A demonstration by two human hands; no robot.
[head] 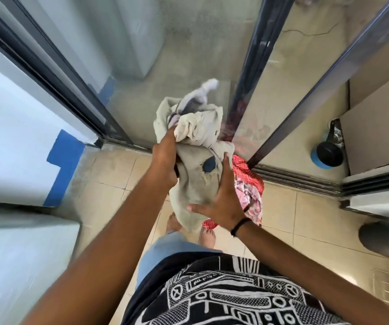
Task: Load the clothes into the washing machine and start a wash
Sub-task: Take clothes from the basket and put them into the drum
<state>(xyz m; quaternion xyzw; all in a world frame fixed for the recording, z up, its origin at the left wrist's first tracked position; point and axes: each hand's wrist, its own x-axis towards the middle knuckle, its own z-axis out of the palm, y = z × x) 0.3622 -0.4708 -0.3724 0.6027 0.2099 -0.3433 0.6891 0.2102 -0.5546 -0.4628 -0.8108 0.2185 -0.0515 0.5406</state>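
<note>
The beige glazed-tile floor (289,221) runs up to a ribbed dark metal sliding-door track (294,178), and past it a rougher grey concrete floor (184,55) begins. Dark-framed glass sliding door panels (259,73) stand parted, leaving a narrow gap straight ahead of the person; the frame edge on the right sits just beside the clothes. Through the glass on the far left stands a tall pale grey smooth-sided appliance body (139,36), well apart from the hands; I cannot tell what it is. A white wall with a blue painted band (64,160) closes in the left side.

The bundle of crumpled beige cotton clothes (195,141) is held in the air over the threshold, with a grey-white piece sticking out on top and a dark round patch on its side. A red and pink patterned cloth (249,186) hangs beneath it at the right. The left hand (165,160) grips the beige bundle from the left, fingers curled into the folds. The right hand (224,200), with a black wristband (240,226), presses flat against the underside, fingers spread wide.
</note>
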